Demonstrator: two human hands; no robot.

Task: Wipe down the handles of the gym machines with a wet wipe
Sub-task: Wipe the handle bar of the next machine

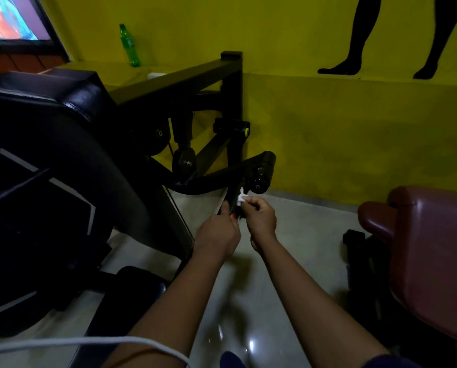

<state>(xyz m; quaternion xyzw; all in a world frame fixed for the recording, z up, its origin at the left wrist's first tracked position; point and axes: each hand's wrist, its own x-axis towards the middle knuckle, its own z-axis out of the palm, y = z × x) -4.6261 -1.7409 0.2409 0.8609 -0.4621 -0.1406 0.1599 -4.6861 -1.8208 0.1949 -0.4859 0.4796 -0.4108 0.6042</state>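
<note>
The left hand (218,233) has its fingers curled around the thin black metal handle (232,201) of the black gym machine (63,160), in the middle of the scene. The right hand (261,216) pinches a small crumpled white wet wipe (241,197) against this handle, near a black roller pad (262,168).

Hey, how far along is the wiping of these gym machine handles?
Done: nothing visibly finished; no handle can be told as wiped. In hand: the left hand grips the black handle while the right hand pinches the white wet wipe against it. Left: likely the rest of this handle and any on the maroon padded machine.
</note>
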